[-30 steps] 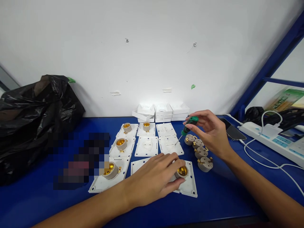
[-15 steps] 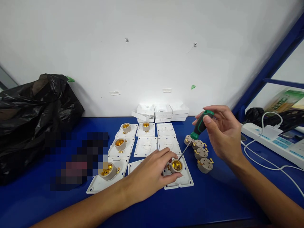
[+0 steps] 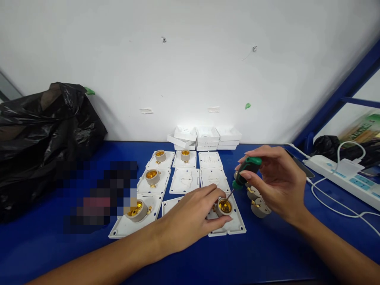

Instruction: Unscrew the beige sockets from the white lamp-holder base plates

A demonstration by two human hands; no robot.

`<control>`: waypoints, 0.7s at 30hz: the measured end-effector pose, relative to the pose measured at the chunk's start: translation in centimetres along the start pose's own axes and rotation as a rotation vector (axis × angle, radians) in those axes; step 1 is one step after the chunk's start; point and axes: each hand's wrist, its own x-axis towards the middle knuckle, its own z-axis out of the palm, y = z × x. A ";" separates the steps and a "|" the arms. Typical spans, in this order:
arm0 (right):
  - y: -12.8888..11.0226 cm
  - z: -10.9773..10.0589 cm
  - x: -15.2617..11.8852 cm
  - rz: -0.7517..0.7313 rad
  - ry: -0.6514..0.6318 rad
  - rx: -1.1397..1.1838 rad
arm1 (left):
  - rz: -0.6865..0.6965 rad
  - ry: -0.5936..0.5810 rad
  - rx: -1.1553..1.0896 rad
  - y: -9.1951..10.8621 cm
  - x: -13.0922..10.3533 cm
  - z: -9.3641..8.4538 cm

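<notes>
The left hand (image 3: 202, 213) pinches a round grey socket with a shiny gold inside (image 3: 225, 207) between its thumb and fingers. This socket sits on a flat white plastic plate (image 3: 237, 226) on the blue table (image 3: 190, 267). The right hand (image 3: 274, 182) grips a green and black screwdriver (image 3: 247, 171) by its handle, and the thin metal end dips into the gold cup. Four more gold-lined sockets (image 3: 152, 177) sit on other white plates. Loose grey round pieces with brass tabs (image 3: 261, 209) lie near the right hand.
</notes>
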 end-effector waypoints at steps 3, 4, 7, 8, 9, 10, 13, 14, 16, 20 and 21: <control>0.0 0.1 0.0 -0.039 0.024 -0.006 | -0.008 -0.010 0.003 0.0 0.0 0.0; 0.0 0.2 0.0 -0.056 0.031 -0.010 | -0.011 -0.014 0.004 0.0 0.0 0.0; 0.0 0.3 -0.1 -0.076 0.065 -0.019 | -0.012 -0.019 0.012 0.0 0.0 0.0; 0.0 0.4 -0.1 -0.073 0.078 -0.019 | -0.012 -0.019 0.013 0.0 0.0 0.0; -0.1 0.5 0.0 -0.070 0.091 -0.018 | -0.013 -0.019 0.013 0.0 0.0 0.0; -0.1 0.5 0.0 -0.064 0.103 -0.018 | -0.013 -0.021 0.011 0.0 0.1 0.0; -0.2 0.7 0.1 -0.052 0.120 -0.022 | -0.016 -0.024 0.002 0.0 0.1 0.0; -0.2 0.7 0.1 -0.056 0.126 -0.028 | -0.014 -0.022 0.002 0.0 0.1 -0.1; -0.3 0.7 0.2 -0.068 0.135 -0.055 | -0.010 -0.021 0.002 0.0 0.1 -0.1; -0.4 0.7 0.3 -0.105 0.173 -0.139 | -0.002 -0.023 0.005 -0.1 0.1 -0.1; -0.4 0.7 0.3 -0.109 0.185 -0.156 | -0.002 -0.021 0.005 -0.1 0.1 0.0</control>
